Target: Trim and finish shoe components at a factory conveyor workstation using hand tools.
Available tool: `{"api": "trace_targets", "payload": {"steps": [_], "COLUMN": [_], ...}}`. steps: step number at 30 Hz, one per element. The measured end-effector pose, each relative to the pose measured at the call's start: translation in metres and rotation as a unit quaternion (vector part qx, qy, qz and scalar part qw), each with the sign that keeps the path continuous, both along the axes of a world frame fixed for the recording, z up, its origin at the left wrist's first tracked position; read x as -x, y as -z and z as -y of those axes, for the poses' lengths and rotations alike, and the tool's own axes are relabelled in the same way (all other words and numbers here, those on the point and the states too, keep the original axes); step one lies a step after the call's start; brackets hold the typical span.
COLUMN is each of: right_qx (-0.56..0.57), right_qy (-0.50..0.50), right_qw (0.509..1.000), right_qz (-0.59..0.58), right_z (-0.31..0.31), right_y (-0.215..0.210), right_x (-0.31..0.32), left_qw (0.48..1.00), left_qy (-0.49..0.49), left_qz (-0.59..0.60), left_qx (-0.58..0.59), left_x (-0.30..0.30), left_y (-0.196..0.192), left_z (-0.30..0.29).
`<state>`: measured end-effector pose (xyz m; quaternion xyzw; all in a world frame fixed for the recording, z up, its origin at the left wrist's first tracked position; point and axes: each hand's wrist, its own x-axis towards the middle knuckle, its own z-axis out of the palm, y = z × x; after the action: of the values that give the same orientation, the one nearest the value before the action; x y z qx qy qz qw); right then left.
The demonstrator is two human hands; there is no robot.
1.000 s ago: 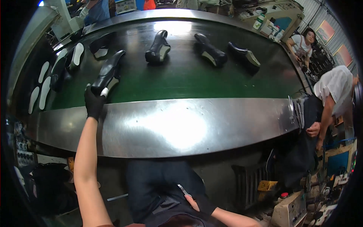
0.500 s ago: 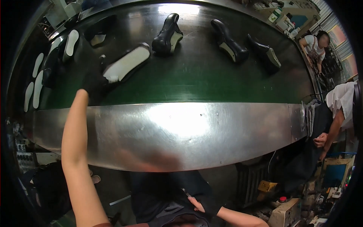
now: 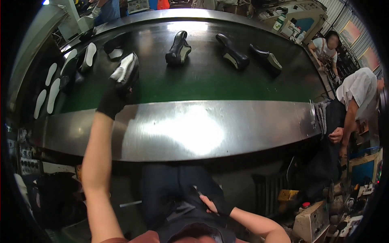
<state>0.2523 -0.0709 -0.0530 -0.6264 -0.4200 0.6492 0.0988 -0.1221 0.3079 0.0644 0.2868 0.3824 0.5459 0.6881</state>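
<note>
In a black glove, my left hand (image 3: 115, 91) is closed on a black shoe (image 3: 133, 73) with a pale sole side showing, held over the near left of the belt (image 3: 190, 87). My right hand (image 3: 210, 203) stays low by my lap, in dark fabric that leaves its fingers bare. Its fingers close round a thin tool (image 3: 196, 189) with a metallic tip; the exact kind is too small to tell. A dark shoe (image 3: 115, 46) with a pale patch lies just beyond the held one.
Black shoes lie farther right: one (image 3: 177, 50) at the middle, another (image 3: 233, 52) and a third (image 3: 267, 58). Pale insoles (image 3: 53, 95) line the belt's left. A steel ledge (image 3: 243, 125) borders the near side. Two people (image 3: 326, 50) are at the right; one person's hand (image 3: 336, 135) hangs beside the ledge.
My left hand has lifted the shoe and turned it more upright, drawing it slightly right. The whole view has shifted, showing more of the far side. My right hand keeps its tool by my lap.
</note>
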Motion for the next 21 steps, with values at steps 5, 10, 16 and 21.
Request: {"api": "trace_targets", "payload": {"steps": [5, 10, 16, 21], "right_qx": [-0.138, -0.067, -0.100, -0.319], "right_qy": [-0.012, 0.023, 0.155, 0.120], "right_qw": [0.990, 0.996, 0.975, 0.929], "right_qz": [-0.013, -0.050, -0.123, -0.147], "right_z": [0.040, 0.100, 0.120, 0.088], "right_y": [0.002, 0.010, -0.044, -0.071], "right_x": [-0.004, -0.013, -0.004, 0.010], "left_qw": [0.981, 0.979, 0.986, 0.950], "left_qy": [-0.040, 0.053, 0.023, 0.026], "left_qz": [0.188, 0.189, -0.074, -0.172], "left_qx": [-0.039, -0.056, -0.150, -0.258], "left_x": [-0.027, 0.008, -0.070, -0.116], "left_y": [0.096, 0.150, 0.114, 0.008], "left_z": [0.189, 0.287, 0.394, 0.403]}}
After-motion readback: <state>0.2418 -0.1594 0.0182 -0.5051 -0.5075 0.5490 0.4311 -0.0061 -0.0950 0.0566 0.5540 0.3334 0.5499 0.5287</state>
